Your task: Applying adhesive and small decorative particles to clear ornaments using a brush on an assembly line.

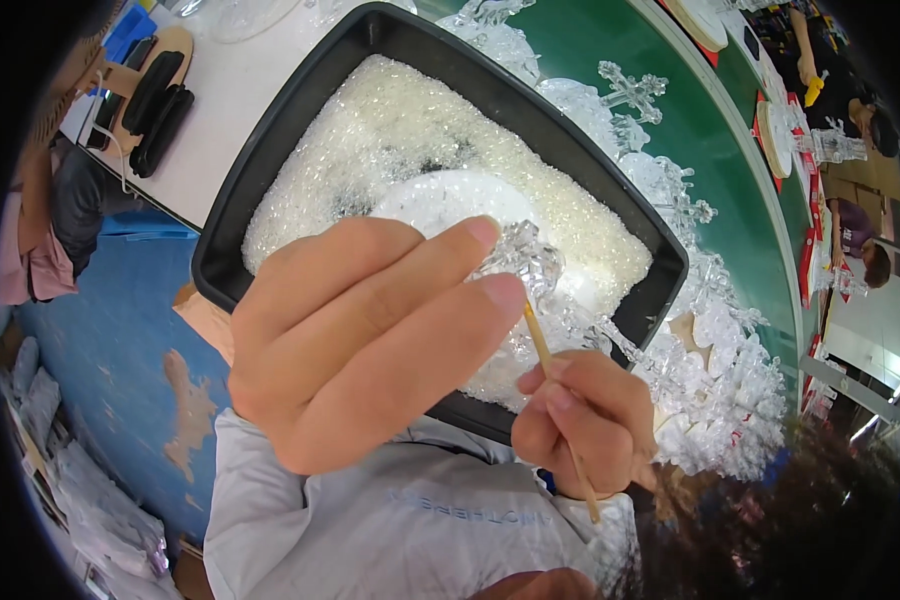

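Left hand [370, 340] pinches a clear crystal piece [520, 262] (mostly hidden), right hand [585, 420] pinching a thin stick [542, 345].

Bright, even overhead light; glare on clear beads [410, 130]; fisheye bends edges, dark vignette corners; near hand [360, 340] slightly soft.

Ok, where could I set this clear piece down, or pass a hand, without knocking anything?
Bare green belt shows beyond the black tray, between the clear cross pieces and the belt's far edge. The white tabletop left of the tray is also bare. Crowded: the bead-filled tray, the heap right of the right hand, and where the left hand grips the clear piece.
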`<state>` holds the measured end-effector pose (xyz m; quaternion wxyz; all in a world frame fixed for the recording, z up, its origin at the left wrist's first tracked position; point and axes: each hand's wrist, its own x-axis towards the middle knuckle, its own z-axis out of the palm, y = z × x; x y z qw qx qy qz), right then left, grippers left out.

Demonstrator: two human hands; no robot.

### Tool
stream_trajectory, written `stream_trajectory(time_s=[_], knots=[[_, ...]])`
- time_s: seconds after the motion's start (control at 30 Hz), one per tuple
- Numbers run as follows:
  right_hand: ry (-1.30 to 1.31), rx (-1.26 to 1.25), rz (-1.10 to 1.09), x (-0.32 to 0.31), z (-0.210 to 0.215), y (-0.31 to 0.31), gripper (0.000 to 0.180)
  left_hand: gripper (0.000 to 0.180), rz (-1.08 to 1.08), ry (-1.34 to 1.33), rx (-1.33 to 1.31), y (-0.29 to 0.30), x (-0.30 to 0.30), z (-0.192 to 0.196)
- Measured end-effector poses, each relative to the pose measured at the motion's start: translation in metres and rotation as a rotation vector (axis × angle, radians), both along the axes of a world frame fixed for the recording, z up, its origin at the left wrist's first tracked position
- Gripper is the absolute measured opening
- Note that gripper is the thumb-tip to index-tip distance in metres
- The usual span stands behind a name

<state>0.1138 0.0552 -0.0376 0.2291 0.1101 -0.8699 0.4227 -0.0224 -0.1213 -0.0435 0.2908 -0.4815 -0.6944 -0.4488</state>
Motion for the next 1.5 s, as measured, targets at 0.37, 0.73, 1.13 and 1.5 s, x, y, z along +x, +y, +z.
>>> stream_trajectory(time_s=[0.37,0.73,1.13,1.5], knots=[[0.196,0.099,-0.012,-0.002,-0.011,-0.002,0.021,0.026,0.014,-0.012,0.024,0.002,0.000,-0.003],[0.060,0.058,0.140,0.008,0.004,0.009,0.027,0.026,0.018,-0.248,-0.068,0.002,0.002,0.007],[0.082,0.038,0.049,-0.005,0.000,0.003,0.025,0.032,-0.049,-0.070,0.131,0.009,-0.007,-0.005],[0.024,-0.035,0.086,-0.005,-0.003,0.002,0.024,0.029,-0.037,-0.126,0.046,0.006,-0.012,-0.003]])
